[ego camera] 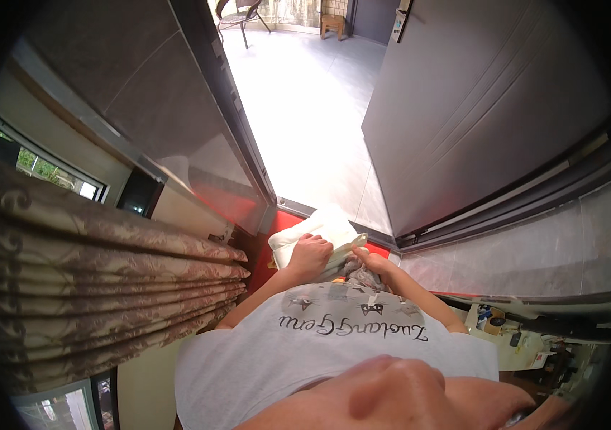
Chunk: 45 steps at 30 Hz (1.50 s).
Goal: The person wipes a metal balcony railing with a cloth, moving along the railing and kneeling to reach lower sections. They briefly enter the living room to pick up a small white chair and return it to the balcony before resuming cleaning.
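Note:
In front of my body is a bulky white item (289, 235) that looks like folded cloth or a soft bag; bright light washes out its far side. My left hand (310, 251) is closed on its near side, fingers curled into it. A pale edge or flap of it (358, 241) is pinched between the thumb and fingers of my right hand (374, 261). Crumpled grey fabric (362, 275) hangs just below that hand, close to my shirt. Whether the grey fabric joins the white item is hidden.
Ahead, a grey door (477, 118) stands open on the right of a doorway, with a lever handle (401, 21). Red mat (285, 219) lies at the threshold. Patterned curtains (122, 263) hang at left. Beyond are a chair (241, 16) and a wooden stool (333, 23).

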Each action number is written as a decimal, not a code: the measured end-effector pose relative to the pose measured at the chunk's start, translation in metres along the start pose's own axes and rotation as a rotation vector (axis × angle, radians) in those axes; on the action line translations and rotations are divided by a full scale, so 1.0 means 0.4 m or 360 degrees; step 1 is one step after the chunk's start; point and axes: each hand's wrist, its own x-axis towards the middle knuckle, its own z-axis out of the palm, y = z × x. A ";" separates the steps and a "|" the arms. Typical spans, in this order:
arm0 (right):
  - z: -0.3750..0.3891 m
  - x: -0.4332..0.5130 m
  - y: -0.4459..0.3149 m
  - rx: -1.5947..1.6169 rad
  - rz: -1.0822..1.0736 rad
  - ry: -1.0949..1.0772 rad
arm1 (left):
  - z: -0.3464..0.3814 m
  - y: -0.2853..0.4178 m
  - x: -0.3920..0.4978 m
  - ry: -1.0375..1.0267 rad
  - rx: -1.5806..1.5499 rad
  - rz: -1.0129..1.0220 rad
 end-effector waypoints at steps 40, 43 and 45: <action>-0.684 0.995 -0.875 0.0672 -0.0218 0.0471 | -0.033 -0.683 0.399 -0.0387 -0.1898 -0.1720; -0.683 1.137 -0.995 0.0595 -0.0204 0.0461 | -0.030 -0.795 0.467 -0.0222 -0.2029 -0.1753; -0.700 1.227 -1.067 0.0511 -0.0234 0.0429 | -0.015 -0.826 0.509 -0.0124 -0.2118 -0.1797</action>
